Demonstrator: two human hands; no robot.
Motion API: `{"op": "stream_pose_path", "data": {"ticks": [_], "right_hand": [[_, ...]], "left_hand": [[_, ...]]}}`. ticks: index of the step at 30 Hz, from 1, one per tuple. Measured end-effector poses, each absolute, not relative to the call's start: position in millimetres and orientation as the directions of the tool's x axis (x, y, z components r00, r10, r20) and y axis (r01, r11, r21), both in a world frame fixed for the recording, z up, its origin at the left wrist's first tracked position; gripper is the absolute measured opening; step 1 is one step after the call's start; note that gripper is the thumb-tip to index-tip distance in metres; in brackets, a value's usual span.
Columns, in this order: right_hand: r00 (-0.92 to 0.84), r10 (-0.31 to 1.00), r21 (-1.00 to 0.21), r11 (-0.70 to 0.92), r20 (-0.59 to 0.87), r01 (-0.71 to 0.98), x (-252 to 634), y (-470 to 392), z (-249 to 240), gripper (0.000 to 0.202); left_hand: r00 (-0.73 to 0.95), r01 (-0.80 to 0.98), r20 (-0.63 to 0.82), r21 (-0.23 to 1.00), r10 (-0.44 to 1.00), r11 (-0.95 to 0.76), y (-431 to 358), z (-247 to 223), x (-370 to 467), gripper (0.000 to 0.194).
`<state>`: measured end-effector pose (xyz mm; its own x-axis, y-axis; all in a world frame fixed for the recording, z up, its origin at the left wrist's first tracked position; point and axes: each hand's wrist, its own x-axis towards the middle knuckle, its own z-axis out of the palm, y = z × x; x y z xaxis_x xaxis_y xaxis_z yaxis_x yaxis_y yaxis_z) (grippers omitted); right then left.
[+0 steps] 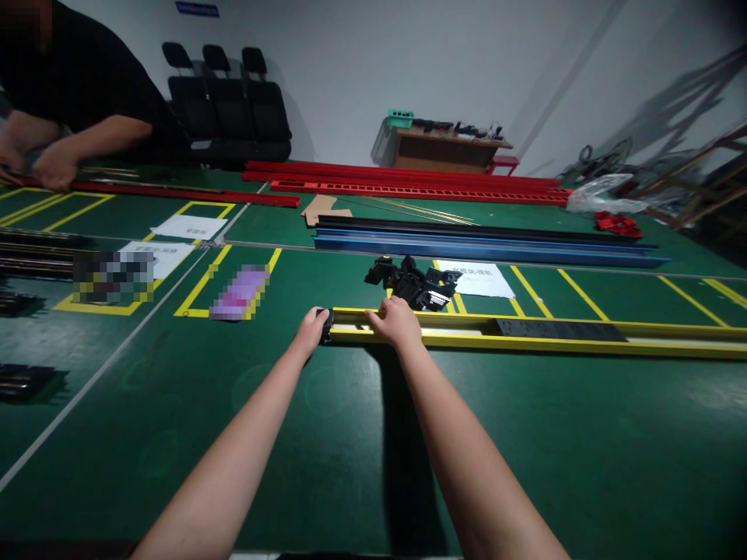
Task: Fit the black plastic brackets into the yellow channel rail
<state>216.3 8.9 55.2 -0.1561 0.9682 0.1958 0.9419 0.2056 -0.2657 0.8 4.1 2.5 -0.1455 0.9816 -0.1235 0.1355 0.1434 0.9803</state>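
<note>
A long yellow rail lies across the green table and runs off to the right. At its left end sits a black end piece, with my left hand closed round its outer side. My right hand grips the rail a short way to the right, thumb reaching over the channel. Inside the channel, further right, rests a flat black strip. Just behind my right hand is a pile of black plastic parts.
Blue rails and red rails lie behind, with a paper sheet nearer. Dark rails are at the left. At the back left, a person's hands work over a red rail. A blurred purple item lies left of centre.
</note>
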Motion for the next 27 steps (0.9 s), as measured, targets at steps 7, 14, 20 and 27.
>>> {"op": "stream_pose_path", "data": {"ticks": [7, 14, 20, 27], "right_hand": [[-0.155, 0.966, -0.264, 0.208, 0.208, 0.942, 216, 9, 54, 0.037], [-0.151, 0.965, -0.262, 0.206, 0.215, 0.943, 216, 9, 53, 0.036], [-0.147, 0.963, -0.262, 0.205, 0.225, 0.943, 217, 9, 53, 0.036], [-0.147, 0.964, -0.279, 0.206, 0.22, 0.938, 217, 8, 53, 0.035]], "left_hand": [[-0.13, 0.102, -0.153, 0.981, 0.98, 0.166, 4, 5, 1, 0.029], [-0.099, 0.05, -0.174, 0.982, 0.98, 0.179, 0, 12, 3, 0.03], [-0.107, 0.048, -0.172, 0.983, 0.979, 0.178, -1, 15, 4, 0.027], [-0.116, 0.169, -0.117, 0.976, 0.986, 0.135, 3, 6, 3, 0.027]]}}
